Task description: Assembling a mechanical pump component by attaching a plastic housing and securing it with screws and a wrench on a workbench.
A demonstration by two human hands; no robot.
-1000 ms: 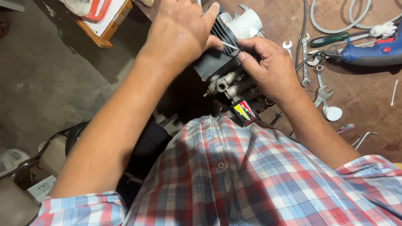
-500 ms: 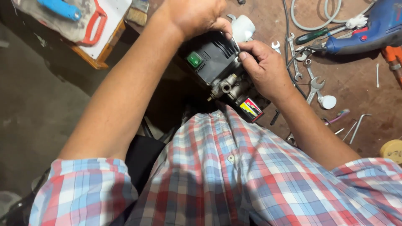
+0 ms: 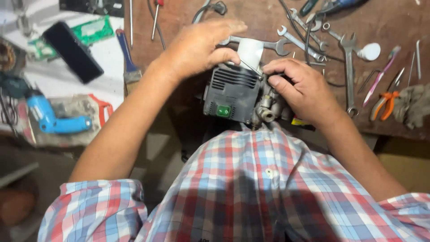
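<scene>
A small dark grey motor unit [image 3: 233, 94] with a green switch and grey metal fittings rests at the workbench's near edge, against my checked shirt. My left hand [image 3: 197, 47] lies over its top, thumb and fingers pinching a thin metal wire or pin at a white part [image 3: 250, 50] behind the housing. My right hand [image 3: 302, 89] grips the metal fittings on the unit's right side, its fingertips at the same thin wire.
Several spanners [image 3: 309, 42], an orange-handled pair of pliers [image 3: 383, 102], a rag [image 3: 414, 105] and screwdrivers lie on the brown workbench [image 3: 385, 22]. To the left are a blue-handled brush [image 3: 127, 58], a blue drill [image 3: 51, 118], a black flat object [image 3: 71, 51].
The view has swung so the bench's left side with the blue drill now shows. Both hands stay on the motor unit, which sits more upright, closer to my chest.
</scene>
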